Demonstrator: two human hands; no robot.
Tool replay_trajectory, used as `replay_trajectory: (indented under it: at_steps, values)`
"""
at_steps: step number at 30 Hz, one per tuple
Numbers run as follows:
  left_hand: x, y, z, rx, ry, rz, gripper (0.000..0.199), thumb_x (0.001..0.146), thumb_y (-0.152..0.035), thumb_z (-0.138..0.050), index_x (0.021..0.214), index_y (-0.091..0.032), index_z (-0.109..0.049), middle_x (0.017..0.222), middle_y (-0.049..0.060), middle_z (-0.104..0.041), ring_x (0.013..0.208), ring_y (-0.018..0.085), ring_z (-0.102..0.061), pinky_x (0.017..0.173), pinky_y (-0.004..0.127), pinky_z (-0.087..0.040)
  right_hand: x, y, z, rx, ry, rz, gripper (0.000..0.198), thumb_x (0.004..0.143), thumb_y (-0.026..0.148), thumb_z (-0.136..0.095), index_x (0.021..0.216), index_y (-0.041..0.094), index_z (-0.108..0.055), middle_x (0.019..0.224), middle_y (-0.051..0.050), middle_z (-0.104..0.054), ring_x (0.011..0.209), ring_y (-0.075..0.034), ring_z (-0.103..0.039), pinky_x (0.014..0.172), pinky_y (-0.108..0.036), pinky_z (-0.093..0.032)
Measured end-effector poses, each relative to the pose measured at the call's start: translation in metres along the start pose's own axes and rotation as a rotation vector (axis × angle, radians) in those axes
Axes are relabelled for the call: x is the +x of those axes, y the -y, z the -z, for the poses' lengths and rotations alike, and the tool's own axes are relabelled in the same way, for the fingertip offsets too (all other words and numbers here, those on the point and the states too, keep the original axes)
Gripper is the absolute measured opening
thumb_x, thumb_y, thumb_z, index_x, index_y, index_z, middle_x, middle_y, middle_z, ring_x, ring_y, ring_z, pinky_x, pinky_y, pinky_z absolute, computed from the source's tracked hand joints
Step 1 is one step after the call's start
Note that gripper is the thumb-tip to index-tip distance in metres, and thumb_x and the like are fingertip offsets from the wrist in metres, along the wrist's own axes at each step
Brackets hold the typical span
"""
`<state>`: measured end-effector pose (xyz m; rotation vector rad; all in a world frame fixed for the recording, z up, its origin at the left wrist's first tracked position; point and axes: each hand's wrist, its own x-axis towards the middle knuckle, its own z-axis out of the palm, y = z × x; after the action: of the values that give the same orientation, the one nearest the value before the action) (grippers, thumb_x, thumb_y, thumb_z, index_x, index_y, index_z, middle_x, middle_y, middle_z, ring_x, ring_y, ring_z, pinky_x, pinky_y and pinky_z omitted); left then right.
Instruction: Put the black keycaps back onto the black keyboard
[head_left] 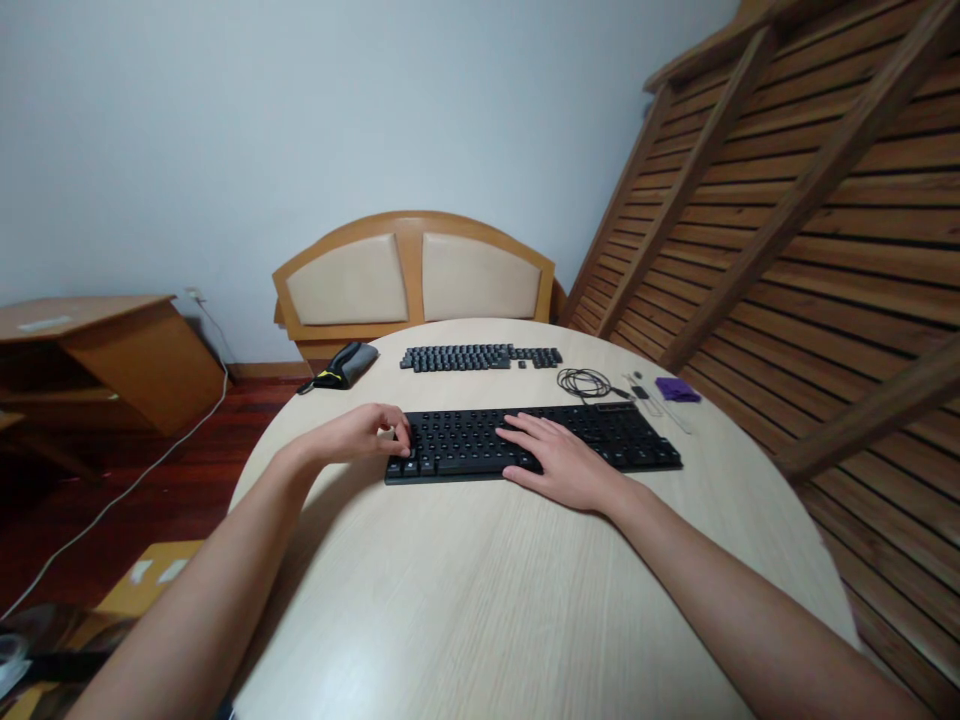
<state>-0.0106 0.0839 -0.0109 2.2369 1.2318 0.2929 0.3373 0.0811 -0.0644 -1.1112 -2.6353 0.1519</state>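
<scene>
A black keyboard lies across the round table, its cable side away from me. Many of its key positions are bare of caps, while the front row still carries caps at the left. At its left edge my left hand is closed, thumb and index finger pinched round a keycap that the fingers mostly hide. My right hand rests flat on the middle of the keyboard, fingers stretched out and palm down. Behind the keyboard, loose dark keycaps lie in rows laid out like a keyboard.
A coiled black cable lies behind the keyboard, with a thin wire tool and a folded purple cloth to the right. A grey-black pouch sits at the table's back left. Slatted wood leans on the right.
</scene>
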Motion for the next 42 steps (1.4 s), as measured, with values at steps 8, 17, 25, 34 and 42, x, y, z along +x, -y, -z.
replay_trajectory:
  at_steps: [8,17,25,34,42]
  values:
    - [-0.002,-0.005,-0.002,0.024,0.035,0.113,0.029,0.079,-0.038,-0.066,0.095,-0.016,-0.077,0.089,0.004,-0.077,0.078,0.019,-0.067,0.069,0.026,-0.048,0.0,0.0,0.0,-0.004,0.0,-0.002,0.063,0.097,0.061,-0.047,0.148,0.026,-0.049,0.159,-0.009,-0.04,0.146,-0.03,-0.037,0.119,-0.054,-0.031]
    - [-0.001,-0.003,-0.003,0.043,0.022,0.118,0.028,0.078,-0.039,-0.068,0.093,-0.017,-0.078,0.088,0.004,-0.078,0.078,0.019,-0.068,0.069,0.026,-0.049,0.0,-0.001,0.0,0.016,-0.005,0.002,0.062,0.096,0.06,-0.049,0.148,0.027,-0.05,0.159,-0.009,-0.041,0.146,-0.031,-0.037,0.118,-0.055,-0.031]
    - [0.001,0.0,-0.002,-0.024,0.022,0.119,0.027,0.076,-0.038,-0.071,0.091,-0.017,-0.08,0.09,0.004,-0.079,0.082,0.02,-0.069,0.074,0.027,-0.049,0.0,-0.001,0.0,0.024,0.001,0.006,0.062,0.096,0.06,-0.049,0.148,0.026,-0.05,0.158,-0.01,-0.042,0.146,-0.031,-0.036,0.119,-0.054,-0.031]
    - [0.001,0.004,-0.003,-0.077,0.025,0.158,0.029,0.075,-0.04,-0.073,0.09,-0.017,-0.08,0.089,0.005,-0.079,0.083,0.021,-0.068,0.075,0.027,-0.05,0.001,-0.001,0.0,0.02,0.006,0.0,0.063,0.096,0.061,-0.048,0.148,0.027,-0.049,0.159,-0.009,-0.04,0.146,-0.031,-0.036,0.119,-0.055,-0.03]
    - [0.003,0.008,-0.003,-0.094,0.034,0.153,0.03,0.074,-0.042,-0.074,0.089,-0.017,-0.08,0.089,0.005,-0.078,0.082,0.021,-0.067,0.076,0.027,-0.05,0.0,-0.001,0.0,0.028,0.006,0.0,0.063,0.096,0.061,-0.048,0.149,0.026,-0.049,0.159,-0.009,-0.04,0.147,-0.031,-0.035,0.119,-0.055,-0.03]
